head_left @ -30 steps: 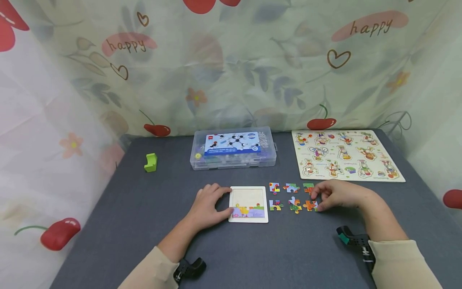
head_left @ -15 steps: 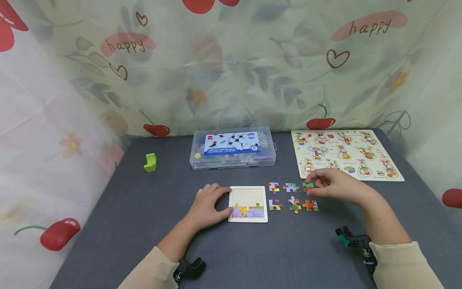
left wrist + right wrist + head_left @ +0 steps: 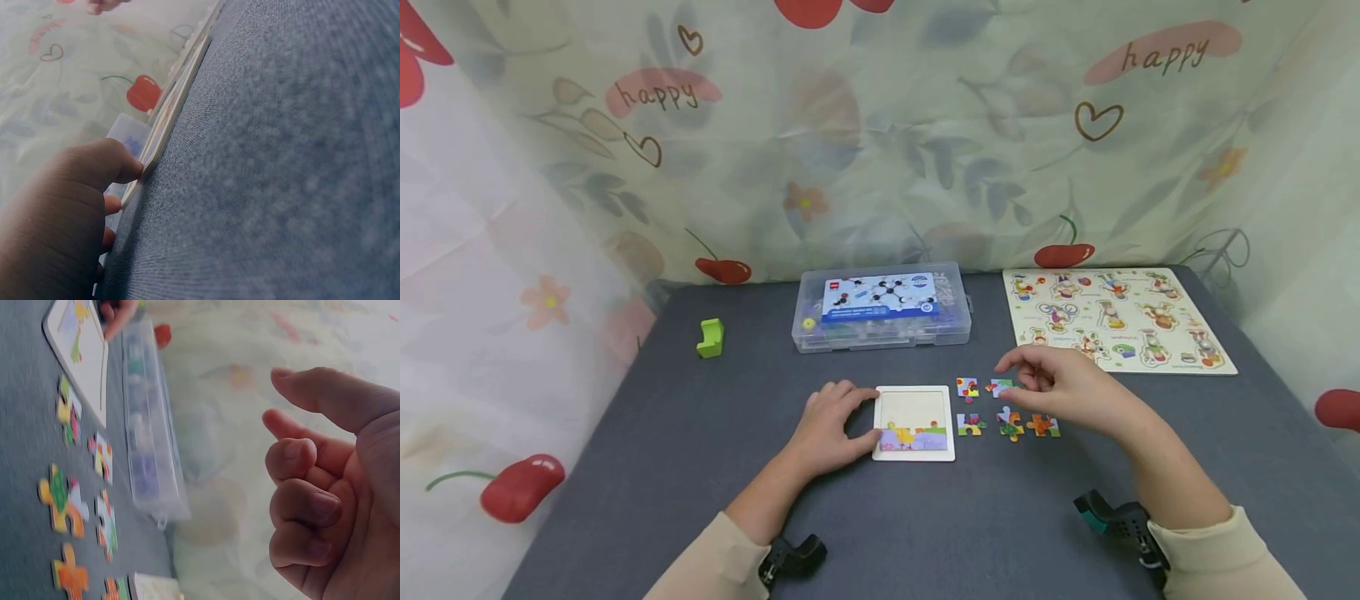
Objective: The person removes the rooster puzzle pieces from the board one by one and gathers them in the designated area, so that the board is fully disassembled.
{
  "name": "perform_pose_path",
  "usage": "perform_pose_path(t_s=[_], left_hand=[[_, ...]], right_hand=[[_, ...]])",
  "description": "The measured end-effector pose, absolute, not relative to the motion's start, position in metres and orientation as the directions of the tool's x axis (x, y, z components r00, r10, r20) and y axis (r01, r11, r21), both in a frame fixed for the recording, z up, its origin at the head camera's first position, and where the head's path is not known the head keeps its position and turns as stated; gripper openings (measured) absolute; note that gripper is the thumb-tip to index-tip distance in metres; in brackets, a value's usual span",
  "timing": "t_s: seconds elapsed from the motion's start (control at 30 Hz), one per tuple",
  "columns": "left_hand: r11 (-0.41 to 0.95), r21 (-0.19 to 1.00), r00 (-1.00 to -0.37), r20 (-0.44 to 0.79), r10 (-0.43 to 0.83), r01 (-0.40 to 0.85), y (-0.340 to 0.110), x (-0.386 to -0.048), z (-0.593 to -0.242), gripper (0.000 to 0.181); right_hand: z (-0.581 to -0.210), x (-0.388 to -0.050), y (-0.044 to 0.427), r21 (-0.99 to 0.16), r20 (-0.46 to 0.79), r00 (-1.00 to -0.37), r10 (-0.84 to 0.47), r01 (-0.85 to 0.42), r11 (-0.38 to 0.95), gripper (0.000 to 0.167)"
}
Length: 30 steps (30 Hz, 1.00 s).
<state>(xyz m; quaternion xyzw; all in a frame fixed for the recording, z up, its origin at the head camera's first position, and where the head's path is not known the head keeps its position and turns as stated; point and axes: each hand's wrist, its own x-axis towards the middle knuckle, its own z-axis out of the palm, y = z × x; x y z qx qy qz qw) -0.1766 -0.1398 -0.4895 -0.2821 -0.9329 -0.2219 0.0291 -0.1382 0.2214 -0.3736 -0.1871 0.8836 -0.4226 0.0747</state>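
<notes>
My left hand [image 3: 829,423] rests at the left edge of a small white puzzle tray [image 3: 951,421], its thumb and index finger touching that edge. Joined pieces [image 3: 914,438] with a yellow and purple picture fill the tray's lower part; the upper part is bare. Several loose jigsaw pieces [image 3: 970,425] lie in two rows right of the tray. Above the far row hovers my right hand [image 3: 1067,385], thumb and index finger apart with nothing between them, the other fingers loosely curled. It hides the far row's right piece in the head view; the right wrist view shows that piece [image 3: 115,589] on the table.
Behind the tray stands a clear plastic box [image 3: 880,333] with a molecule-picture label. A wooden picture board [image 3: 1131,321] lies at the back right. A green block [image 3: 711,338] sits at the back left. A patterned curtain [image 3: 880,167] hangs behind the table.
My right hand has moved from the near row's right piece up and leftward, over the far row's middle piece. My left hand and the tray have stayed put.
</notes>
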Motion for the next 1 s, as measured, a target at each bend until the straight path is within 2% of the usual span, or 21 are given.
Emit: perform_pose_path(t_s=[0.47,0.67,1.0], left_hand=[[0.738,0.413,-0.841,0.17,0.514,0.534,-0.139,-0.175,-0.493,0.05],[0.734,0.408,-0.836,0.184,0.516,0.543,-0.138,-0.175,-0.492,0.049],[0.711,0.413,-0.821,0.24,0.518,0.569,-0.14,-0.175,-0.489,0.047]], right_hand=[[-0.37,-0.132,0.165,-0.766,0.07,-0.861,-0.503,-0.37,0.527,0.025],[-0.372,-0.134,0.137,-0.728,0.091,-0.835,-0.543,-0.427,0.536,0.025],[-0.409,-0.137,0.091,-0.628,0.053,-0.831,-0.554,-0.459,0.629,0.032]])
